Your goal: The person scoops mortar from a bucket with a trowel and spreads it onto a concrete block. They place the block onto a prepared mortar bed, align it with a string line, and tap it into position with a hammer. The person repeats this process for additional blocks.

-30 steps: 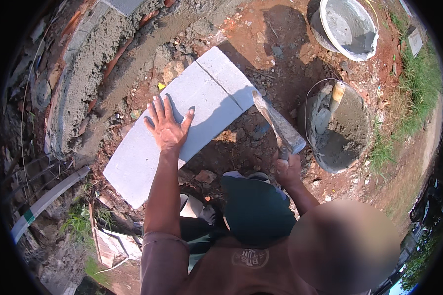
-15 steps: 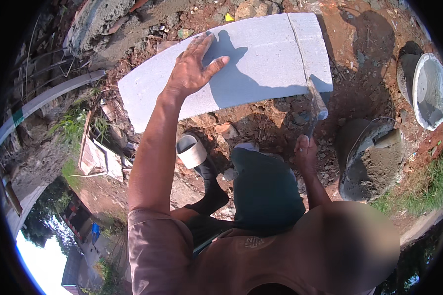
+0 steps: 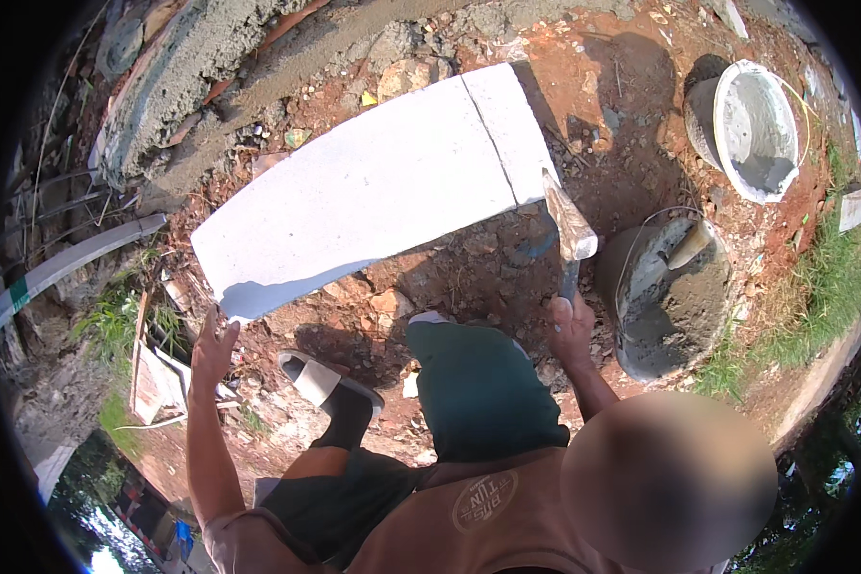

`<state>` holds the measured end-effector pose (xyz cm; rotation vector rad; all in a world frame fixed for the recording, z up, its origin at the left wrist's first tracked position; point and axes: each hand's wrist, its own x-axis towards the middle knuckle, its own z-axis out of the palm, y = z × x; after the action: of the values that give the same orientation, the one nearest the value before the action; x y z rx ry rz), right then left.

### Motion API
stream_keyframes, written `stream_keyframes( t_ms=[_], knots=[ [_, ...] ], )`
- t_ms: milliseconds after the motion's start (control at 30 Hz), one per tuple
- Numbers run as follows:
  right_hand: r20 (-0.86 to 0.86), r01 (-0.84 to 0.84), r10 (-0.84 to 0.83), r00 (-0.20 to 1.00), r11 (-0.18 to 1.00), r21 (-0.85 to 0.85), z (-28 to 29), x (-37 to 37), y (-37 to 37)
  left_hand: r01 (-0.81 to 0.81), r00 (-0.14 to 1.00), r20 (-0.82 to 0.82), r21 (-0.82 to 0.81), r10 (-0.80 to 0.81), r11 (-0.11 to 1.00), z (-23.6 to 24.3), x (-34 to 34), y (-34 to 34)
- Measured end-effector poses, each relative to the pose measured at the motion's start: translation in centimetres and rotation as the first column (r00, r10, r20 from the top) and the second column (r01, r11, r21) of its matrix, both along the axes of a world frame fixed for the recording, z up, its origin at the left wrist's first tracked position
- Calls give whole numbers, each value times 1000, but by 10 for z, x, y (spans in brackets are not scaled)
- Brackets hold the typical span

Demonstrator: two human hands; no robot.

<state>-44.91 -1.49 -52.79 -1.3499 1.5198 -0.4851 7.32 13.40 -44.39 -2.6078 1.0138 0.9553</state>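
Note:
A long white block (image 3: 364, 172), like a lightweight concrete block, lies on the rubble in front of me. A thin dark line crosses it near its right end. My left hand (image 3: 213, 354) is at the block's near left corner, thumb and fingers apart; whether it touches the corner is unclear. My right hand (image 3: 570, 328) grips the handle of a hammer-like tool (image 3: 568, 225) with a tapered head and a pale, blunt end. The narrow tip of that head meets the block's near right edge, right of the line.
A bucket of mortar (image 3: 627, 325) with a flat tool (image 3: 691, 245) in it stands right of my right hand. Beyond it is a white-rimmed bucket (image 3: 791, 134) smeared with grey. Broken boards (image 3: 158, 383) lie left, and wet mortar (image 3: 187, 96) spreads at the far left.
My left hand has left the block's top face near the far edge and come back to the near left corner. My right hand keeps the tool by the right end. The view has shifted.

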Motion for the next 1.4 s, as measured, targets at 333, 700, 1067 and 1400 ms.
stream_keyframes(
  t_ms=[333, 700, 1067, 1400],
  knots=[
    [155, 391, -398, 904, 917, 77, -45, 30, -31, -860, 449, -693, -505, 564, 64, -157, -14, 53],
    [276, 373, -343, 898, 925, -66, -26, 47, -123, -831, 389, -610, -556, 690, -23, -105, -36, 21],
    [-261, -66, -83, 962, 855, -514, 50, 111, -167, -55, 789, 476, -576, 389, 815, -24, 66, -79],
    [151, 174, -135, 979, 943, -284, 55, 73, -70, 455, 847, 500, -511, -178, 729, -13, -89, -185]
  ],
)
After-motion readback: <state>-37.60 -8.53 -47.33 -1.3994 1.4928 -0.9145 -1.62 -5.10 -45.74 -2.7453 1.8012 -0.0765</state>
